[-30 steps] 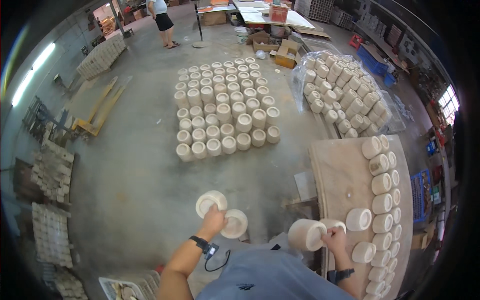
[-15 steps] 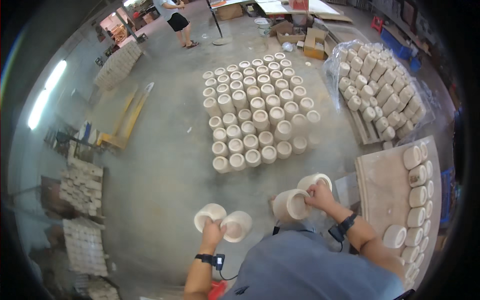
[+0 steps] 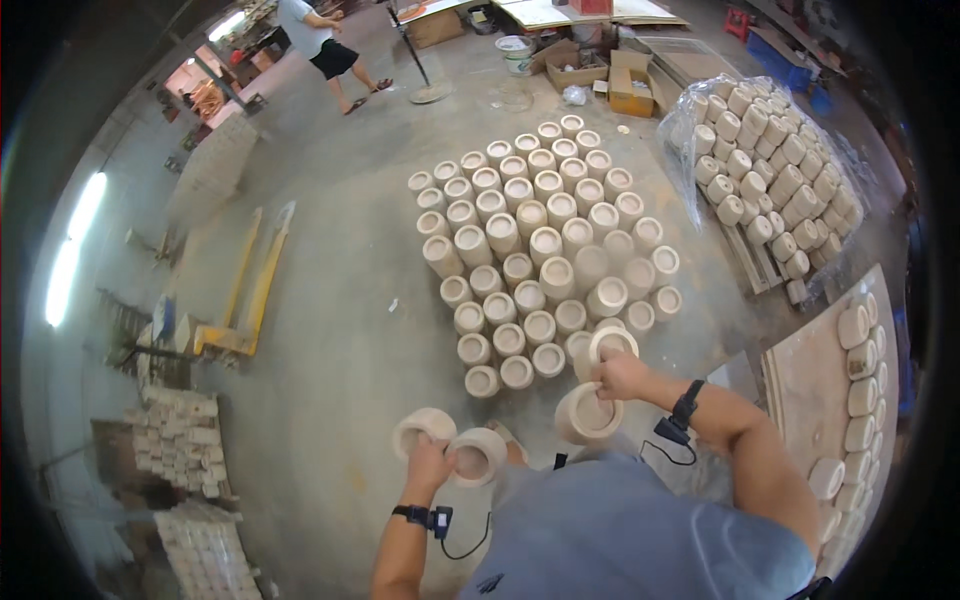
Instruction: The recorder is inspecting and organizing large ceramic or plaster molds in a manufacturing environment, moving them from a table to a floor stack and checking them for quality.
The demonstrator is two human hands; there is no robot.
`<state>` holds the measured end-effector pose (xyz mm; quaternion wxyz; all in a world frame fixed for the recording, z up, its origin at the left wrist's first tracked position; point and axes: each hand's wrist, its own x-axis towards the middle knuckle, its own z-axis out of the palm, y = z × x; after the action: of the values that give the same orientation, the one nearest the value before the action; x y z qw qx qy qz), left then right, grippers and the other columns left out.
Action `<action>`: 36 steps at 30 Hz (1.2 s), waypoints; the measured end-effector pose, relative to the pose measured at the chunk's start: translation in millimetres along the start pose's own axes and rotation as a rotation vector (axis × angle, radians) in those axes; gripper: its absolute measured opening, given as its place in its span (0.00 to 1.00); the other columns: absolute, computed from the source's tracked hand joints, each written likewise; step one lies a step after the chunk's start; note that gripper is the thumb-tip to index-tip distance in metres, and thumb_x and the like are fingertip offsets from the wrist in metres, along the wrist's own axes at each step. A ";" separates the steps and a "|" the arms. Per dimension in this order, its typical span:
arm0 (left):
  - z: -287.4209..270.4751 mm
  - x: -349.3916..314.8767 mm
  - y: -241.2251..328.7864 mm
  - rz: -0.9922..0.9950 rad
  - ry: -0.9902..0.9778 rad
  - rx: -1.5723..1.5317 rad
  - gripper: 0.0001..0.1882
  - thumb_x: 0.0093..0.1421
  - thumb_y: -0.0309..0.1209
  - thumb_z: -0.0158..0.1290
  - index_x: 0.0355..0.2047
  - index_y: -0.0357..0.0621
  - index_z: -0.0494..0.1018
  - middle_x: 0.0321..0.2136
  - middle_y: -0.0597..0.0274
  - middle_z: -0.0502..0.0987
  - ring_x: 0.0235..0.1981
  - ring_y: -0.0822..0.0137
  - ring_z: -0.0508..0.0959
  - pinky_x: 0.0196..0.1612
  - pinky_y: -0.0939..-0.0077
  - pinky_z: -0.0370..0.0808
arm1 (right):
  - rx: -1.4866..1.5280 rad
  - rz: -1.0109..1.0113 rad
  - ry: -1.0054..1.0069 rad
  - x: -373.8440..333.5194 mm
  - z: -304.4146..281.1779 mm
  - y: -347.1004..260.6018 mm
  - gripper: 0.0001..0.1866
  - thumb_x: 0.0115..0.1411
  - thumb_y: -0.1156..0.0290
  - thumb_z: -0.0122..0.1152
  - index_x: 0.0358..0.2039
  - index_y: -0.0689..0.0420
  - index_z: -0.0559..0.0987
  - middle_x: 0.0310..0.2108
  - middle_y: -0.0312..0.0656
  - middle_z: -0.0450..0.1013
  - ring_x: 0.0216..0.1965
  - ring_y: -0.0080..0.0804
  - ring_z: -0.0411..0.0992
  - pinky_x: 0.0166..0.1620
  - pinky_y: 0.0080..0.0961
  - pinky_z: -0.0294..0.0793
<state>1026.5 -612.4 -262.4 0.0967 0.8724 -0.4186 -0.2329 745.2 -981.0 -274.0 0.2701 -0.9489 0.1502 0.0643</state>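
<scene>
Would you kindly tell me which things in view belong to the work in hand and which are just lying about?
Part of the work:
two pale round pieces in the left hand
two similar pieces in the right hand
probably the floor rows

Seemingly lying about:
yellow forks
white bucket
red stool

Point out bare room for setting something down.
Bare: the floor between the yellow forked frame and the standing cylinder rows; also the wooden board left of its own cylinders. Crowded: those rows and the plastic-wrapped pile.
</scene>
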 end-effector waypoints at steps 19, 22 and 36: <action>-4.4 374.5 13.0 0.501 -0.321 0.279 0.15 0.50 0.32 0.59 0.39 0.44 0.80 0.42 0.44 0.71 0.44 0.44 0.75 0.48 0.56 0.75 | -0.094 -0.077 -0.146 273.3 -0.2 69.8 0.14 0.45 0.66 0.70 0.33 0.57 0.83 0.43 0.48 0.71 0.47 0.48 0.71 0.50 0.40 0.74; 22.1 422.2 14.6 0.567 -0.354 0.272 0.15 0.50 0.33 0.60 0.38 0.40 0.79 0.41 0.43 0.73 0.46 0.44 0.74 0.49 0.54 0.75 | -0.208 -0.128 -0.121 311.3 19.4 94.9 0.12 0.49 0.64 0.68 0.33 0.56 0.83 0.43 0.45 0.71 0.47 0.43 0.72 0.51 0.37 0.73; 151.9 542.8 -27.4 0.823 -0.263 0.172 0.07 0.51 0.29 0.53 0.26 0.38 0.76 0.37 0.52 0.70 0.44 0.53 0.73 0.42 0.62 0.77 | -0.266 -0.117 -0.203 417.0 124.1 204.6 0.09 0.56 0.64 0.56 0.32 0.54 0.81 0.45 0.43 0.70 0.48 0.39 0.69 0.49 0.35 0.72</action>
<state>1264.9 -1012.1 -581.7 0.0542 0.6008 -0.7578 -0.2486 1069.4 -1184.8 -564.6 0.1593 -0.9720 0.0566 0.1634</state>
